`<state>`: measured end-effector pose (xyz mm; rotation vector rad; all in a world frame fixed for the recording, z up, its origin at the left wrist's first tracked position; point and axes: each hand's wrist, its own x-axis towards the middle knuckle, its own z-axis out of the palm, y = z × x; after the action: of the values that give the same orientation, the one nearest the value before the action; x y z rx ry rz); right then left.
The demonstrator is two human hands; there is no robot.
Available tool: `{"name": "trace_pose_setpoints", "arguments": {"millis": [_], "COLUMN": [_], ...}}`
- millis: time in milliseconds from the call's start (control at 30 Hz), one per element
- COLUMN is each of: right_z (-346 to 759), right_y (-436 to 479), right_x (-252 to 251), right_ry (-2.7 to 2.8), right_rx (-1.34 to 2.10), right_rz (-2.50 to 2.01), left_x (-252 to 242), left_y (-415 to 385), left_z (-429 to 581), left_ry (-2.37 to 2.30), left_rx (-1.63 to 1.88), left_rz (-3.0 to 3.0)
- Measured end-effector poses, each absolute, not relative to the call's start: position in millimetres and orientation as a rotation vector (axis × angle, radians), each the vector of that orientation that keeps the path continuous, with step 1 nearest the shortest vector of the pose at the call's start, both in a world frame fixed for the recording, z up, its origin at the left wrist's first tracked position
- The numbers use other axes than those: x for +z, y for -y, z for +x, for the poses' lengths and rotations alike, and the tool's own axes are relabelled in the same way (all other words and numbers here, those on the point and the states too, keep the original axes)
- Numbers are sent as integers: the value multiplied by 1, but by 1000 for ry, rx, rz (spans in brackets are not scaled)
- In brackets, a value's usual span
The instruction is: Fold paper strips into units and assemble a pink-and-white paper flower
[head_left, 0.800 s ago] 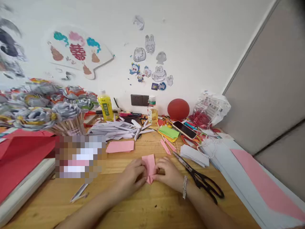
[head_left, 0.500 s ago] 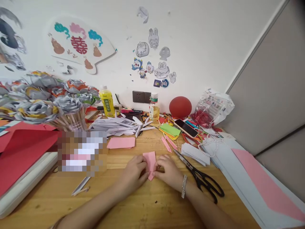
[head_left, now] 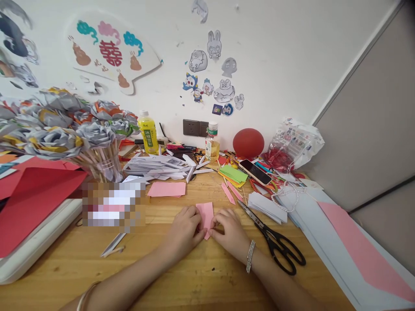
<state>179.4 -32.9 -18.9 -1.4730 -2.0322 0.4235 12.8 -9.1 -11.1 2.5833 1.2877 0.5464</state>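
A small pink paper piece [head_left: 205, 216] lies on the wooden table between my hands, its near end narrowed to a folded point. My left hand [head_left: 186, 226] pinches its left side, thumb near the lower tip. On the other side my right hand [head_left: 227, 229] grips the lower right edge between thumb and fingers. Black-handled scissors [head_left: 272, 237] rest just right of my right hand, blades pointing away. Beyond my hands sit a stack of pink paper slips [head_left: 167, 189] and two folded pink strips [head_left: 231, 192].
White folded paper strips [head_left: 158, 167] are heaped behind, near a yellow drink bottle [head_left: 149, 134]. Paper flowers [head_left: 55, 134] on sticks crowd the left. A phone [head_left: 255, 172], green paper slips [head_left: 232, 175] and white slips [head_left: 267, 207] lie right; a red balloon [head_left: 248, 143] sits behind.
The pink paper's lower tip looks shorter and less pointed, and my fingers have shifted slightly at it. The whole view has tilted a little; other things stay put.
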Motion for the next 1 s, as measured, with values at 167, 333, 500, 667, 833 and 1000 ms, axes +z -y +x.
{"name": "trace_pose_setpoints", "arguments": {"millis": [167,333,500,667,833,1000], "right_z": [177,176,178,177,178,177], "right_y": [36,38,38,36,33,37], "right_x": [-21,-22,-20,-22,-24,-25], "right_ry": [2066,2074,2066,1946,1915,1885], "right_rx": [363,336,394,407,388,331], "right_rz": [-1481,-1529,-1486,-1503,-1505,-1505], "left_x": [-12,-12,-15,-15,-14,-13], "left_y": [10,11,11,12,13,13], "left_z": [12,12,11,11,11,10], "left_ry": [-1333,-1347,-1332,-1357,-1357,-1382], "left_rx": [542,561,581,584,584,582], "left_rz": [2576,2562,2579,2608,2600,2590]}}
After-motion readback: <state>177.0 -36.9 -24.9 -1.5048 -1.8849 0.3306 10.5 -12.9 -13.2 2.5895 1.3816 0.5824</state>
